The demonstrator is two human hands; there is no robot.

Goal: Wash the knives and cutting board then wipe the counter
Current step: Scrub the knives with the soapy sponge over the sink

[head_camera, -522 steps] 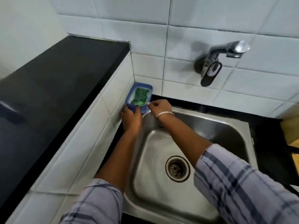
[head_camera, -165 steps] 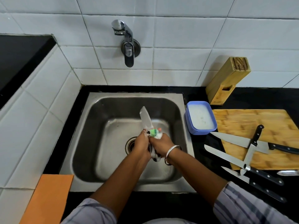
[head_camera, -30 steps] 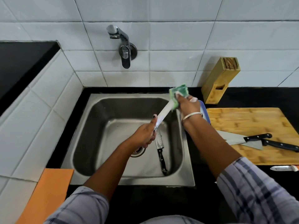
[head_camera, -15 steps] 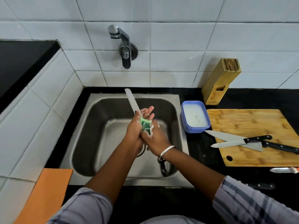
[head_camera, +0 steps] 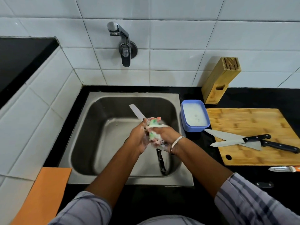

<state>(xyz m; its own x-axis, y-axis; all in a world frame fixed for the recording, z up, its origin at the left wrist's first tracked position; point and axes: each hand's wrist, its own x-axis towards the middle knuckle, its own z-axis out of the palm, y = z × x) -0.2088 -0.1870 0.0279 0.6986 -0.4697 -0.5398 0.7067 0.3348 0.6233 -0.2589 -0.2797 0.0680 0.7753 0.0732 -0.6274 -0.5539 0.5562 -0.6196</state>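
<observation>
- Orange cloth (head_camera: 40,192) is lying at 7 o'clock of the sink (head_camera: 133,181), probably waiting for the wipe of the black counter (head_camera: 267,98).
- Soapy knife (head_camera: 137,112) is being held over the middle of the basin, its blade pointing toward 11 o'clock. The steel is stiff and light and is likely turning slippery under foam, so the handle, never the edge, is the place to be holding it.
- Left hand (head_camera: 138,140) is curling closed around the knife's lower part, with the handle itself hiding under fingers and foam.
- Green sponge (head_camera: 153,125), soft and compressible, is being squeezed against the base of the blade, between the two hands.
- Right hand (head_camera: 167,135) is clamping the sponge with curled fingers.
- Second knife (head_camera: 161,163) is lying on the basin floor at 5 o'clock, its black handle pointing toward the person and its blade partly hiding beneath the hands.
- Blue tub (head_camera: 194,116) of milky liquid is sitting just beside the sink rim at 3 o'clock.
- Cutting board (head_camera: 251,120), rigid bamboo, is resting on the counter farther toward 3 o'clock and carrying two knives (head_camera: 224,135) lying crossed. It looks heavier than a knife, so both hands should probably be gripping its long edges.
</observation>
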